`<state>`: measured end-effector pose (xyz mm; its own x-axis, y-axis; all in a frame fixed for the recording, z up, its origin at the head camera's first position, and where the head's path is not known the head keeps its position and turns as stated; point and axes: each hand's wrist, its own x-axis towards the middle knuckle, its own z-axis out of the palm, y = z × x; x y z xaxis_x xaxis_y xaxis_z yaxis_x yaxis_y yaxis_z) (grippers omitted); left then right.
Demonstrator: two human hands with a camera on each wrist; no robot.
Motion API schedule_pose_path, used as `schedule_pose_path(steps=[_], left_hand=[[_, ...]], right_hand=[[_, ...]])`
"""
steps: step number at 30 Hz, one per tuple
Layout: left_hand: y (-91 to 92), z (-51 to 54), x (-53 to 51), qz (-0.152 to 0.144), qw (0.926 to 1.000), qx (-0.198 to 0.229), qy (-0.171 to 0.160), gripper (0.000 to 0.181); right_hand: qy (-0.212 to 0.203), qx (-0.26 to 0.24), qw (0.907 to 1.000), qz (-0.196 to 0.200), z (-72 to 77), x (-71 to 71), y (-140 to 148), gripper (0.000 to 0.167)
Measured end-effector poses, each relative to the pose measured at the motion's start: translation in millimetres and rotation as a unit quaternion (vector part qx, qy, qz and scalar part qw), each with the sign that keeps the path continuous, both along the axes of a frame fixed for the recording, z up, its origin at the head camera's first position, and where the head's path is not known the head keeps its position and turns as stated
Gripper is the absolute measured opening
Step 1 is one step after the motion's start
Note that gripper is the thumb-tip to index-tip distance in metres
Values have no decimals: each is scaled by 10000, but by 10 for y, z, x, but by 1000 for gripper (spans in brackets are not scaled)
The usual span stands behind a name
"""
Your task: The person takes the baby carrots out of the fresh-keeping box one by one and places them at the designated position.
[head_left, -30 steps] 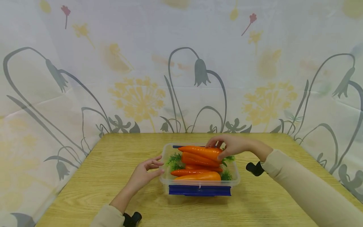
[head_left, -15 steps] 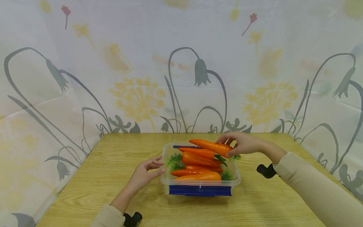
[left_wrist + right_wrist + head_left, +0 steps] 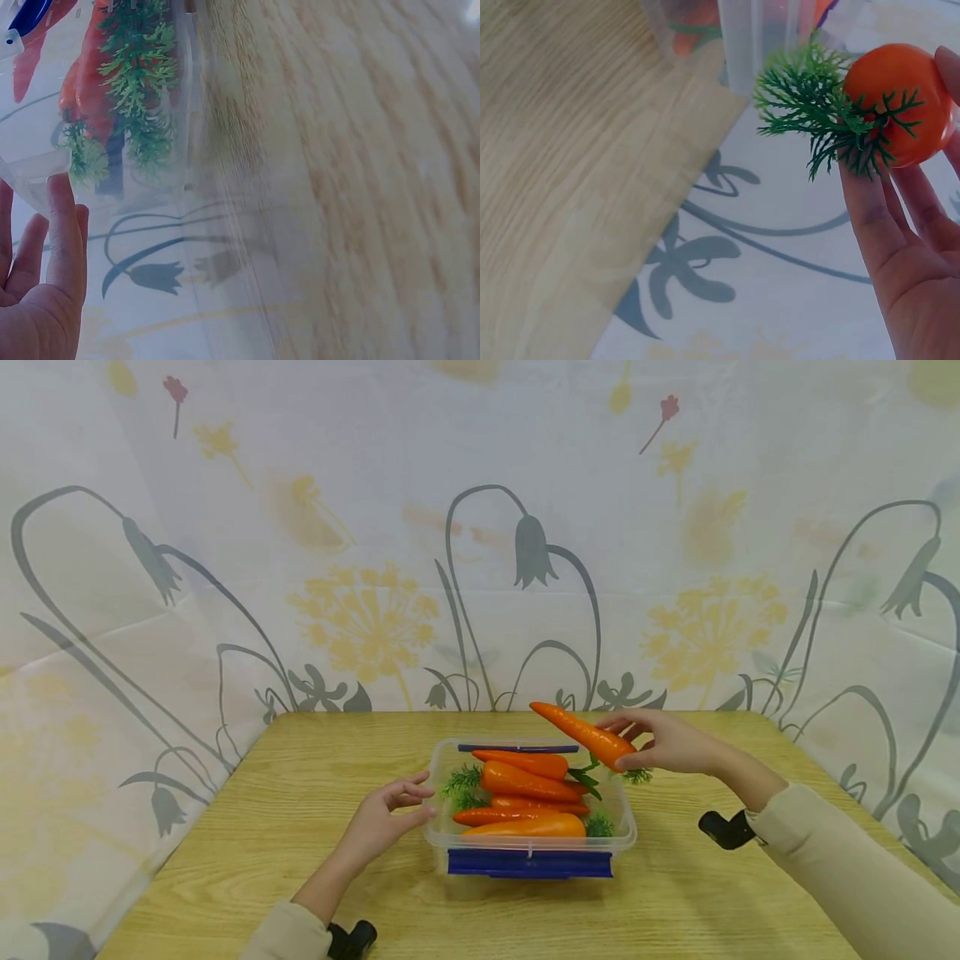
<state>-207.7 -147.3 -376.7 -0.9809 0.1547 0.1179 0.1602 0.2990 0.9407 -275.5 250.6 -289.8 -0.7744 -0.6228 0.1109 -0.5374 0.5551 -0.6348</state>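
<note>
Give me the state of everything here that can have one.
Plastic box: open, no lid on.
Blue latches: unfastened.
Held carrot: lifted, tilted tip up.
Other orange vegetables: lying in the box.
Right hand: holding the carrot.
Left hand: fingers loosely bent, at the box's left end.

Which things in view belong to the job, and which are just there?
Job:
carrot, held in the right hand
clear box
orange vegetables inside it
left hand, at its left end

Just there:
table
floral backdrop
black wrist devices
</note>
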Motion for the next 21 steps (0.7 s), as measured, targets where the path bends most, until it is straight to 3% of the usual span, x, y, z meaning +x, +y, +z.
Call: schedule_pose_path(steps=[11,21], left_hand=[[-5,-7,-8,33,10000,-2,-11,22],[-5,-18,-11,-2,10000,20,-2,22]], right_hand=[[279,-481,9958,-730,-154,56,158,53],[-106,-1231,9829,-1366,-283,110,249,57]])
